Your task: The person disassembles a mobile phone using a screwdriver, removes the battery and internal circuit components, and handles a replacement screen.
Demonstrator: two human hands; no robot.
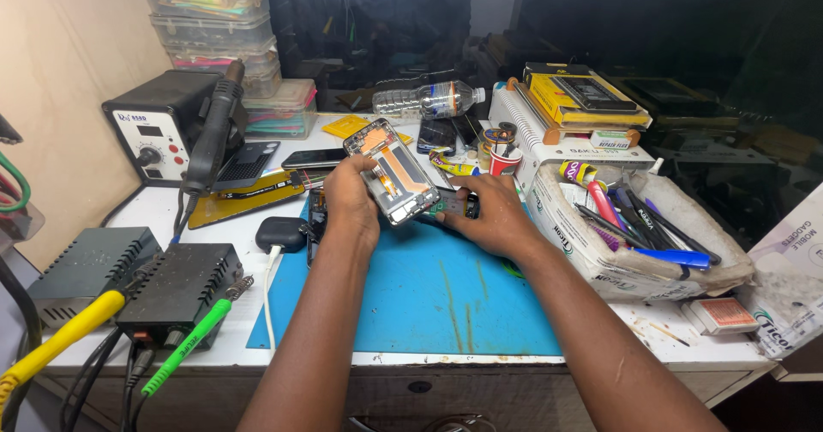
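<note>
My left hand holds an opened phone tilted above the blue work mat, its back cover off so the orange flex cables and grey frame show. My right hand rests at the phone's lower right corner, with its fingers pinching a small dark green part against the frame. Both forearms reach in from the bottom edge over the mat.
A soldering station with a hot-air handle stands at left, and two dark power boxes sit in front. Stacked plastic cases, a water bottle, a white tray of tools and a white earbud case surround the mat.
</note>
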